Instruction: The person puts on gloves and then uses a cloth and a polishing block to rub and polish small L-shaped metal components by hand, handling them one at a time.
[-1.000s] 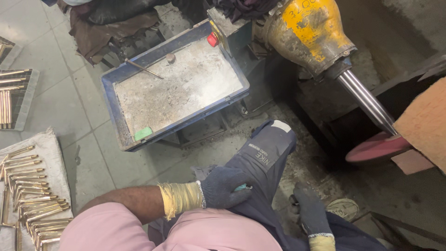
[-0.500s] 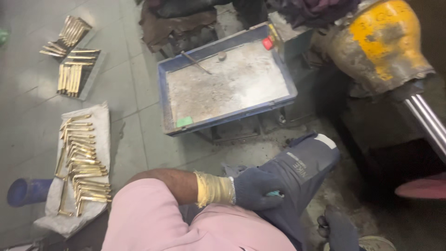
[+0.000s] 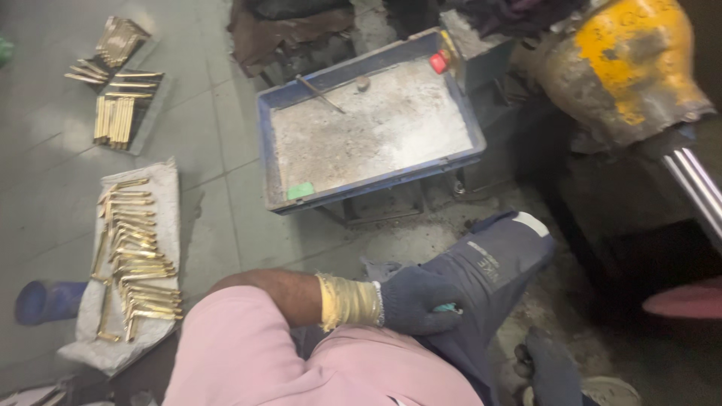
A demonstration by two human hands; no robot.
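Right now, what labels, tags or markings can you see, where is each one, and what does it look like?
Green label: near left corner of blue tray, small rectangle.
Red tag: tray's far right corner, small, squarish.
White patch: on the trouser knee, rectangular.
No screens or packages.

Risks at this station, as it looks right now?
1. The bare shaft and pink wheel sit close to the knee; cloth could catch if they spin.
2. Brass parts lie loose on the floor, easy to kick.
3. The left hand grips something teal, too hidden to identify.
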